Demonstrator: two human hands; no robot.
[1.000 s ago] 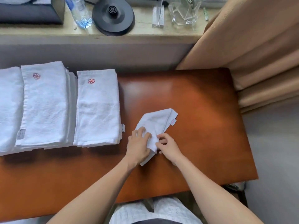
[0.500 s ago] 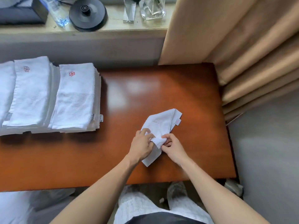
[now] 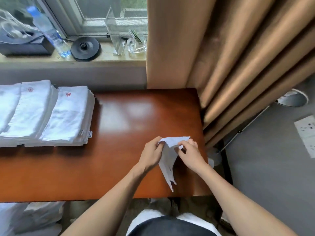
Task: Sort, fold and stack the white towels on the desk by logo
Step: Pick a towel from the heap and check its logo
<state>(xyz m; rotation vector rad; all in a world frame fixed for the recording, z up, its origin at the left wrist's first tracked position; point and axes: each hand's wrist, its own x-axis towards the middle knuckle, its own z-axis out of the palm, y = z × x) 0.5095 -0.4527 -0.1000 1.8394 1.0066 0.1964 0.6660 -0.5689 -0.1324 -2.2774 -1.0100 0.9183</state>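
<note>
we pinch the towel (image 3: pixel 167 156) by its top edge, left hand (image 3: pixel 150 155), right hand (image 3: pixel 191 153) | it hangs point-down toward us over the desk (image 3: pixel 119 125) | stacks (image 3: pixel 66 116) well left, nearer our left hand

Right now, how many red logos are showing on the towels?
2: one red logo atop the middle stack, another atop the right stack. None shows on the left stack or the small towel; folded layers may hide more.

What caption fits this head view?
Left hand and right hand pinch a small white towel over the desk, folded red-logo towels stacked at left.
</note>
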